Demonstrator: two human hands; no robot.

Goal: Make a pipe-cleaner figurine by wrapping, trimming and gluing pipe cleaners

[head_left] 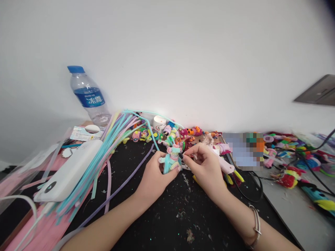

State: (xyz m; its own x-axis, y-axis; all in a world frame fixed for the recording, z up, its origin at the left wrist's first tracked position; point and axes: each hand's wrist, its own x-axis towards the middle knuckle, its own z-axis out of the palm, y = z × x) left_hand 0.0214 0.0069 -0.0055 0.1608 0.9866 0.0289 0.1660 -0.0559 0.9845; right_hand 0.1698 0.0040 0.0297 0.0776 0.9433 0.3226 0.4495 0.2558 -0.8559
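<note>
My left hand (154, 176) is closed around a small pastel pipe-cleaner figure (171, 158), teal and pink, held just above the black mat (170, 216). My right hand (205, 164) pinches at the figure's right side with thumb and forefinger; what the pinch holds is too small to make out. A silver bracelet (255, 223) sits on my right wrist. A pink glue gun (225, 164) lies right behind my right hand.
A bundle of pastel pipe cleaners (104, 153) fans across the left, over a white power bank (69, 170). A water bottle (90, 99) stands against the wall. Small finished figures (175, 134) and a white tape roll (159, 122) line the back. Black cables (306, 164) cross the right.
</note>
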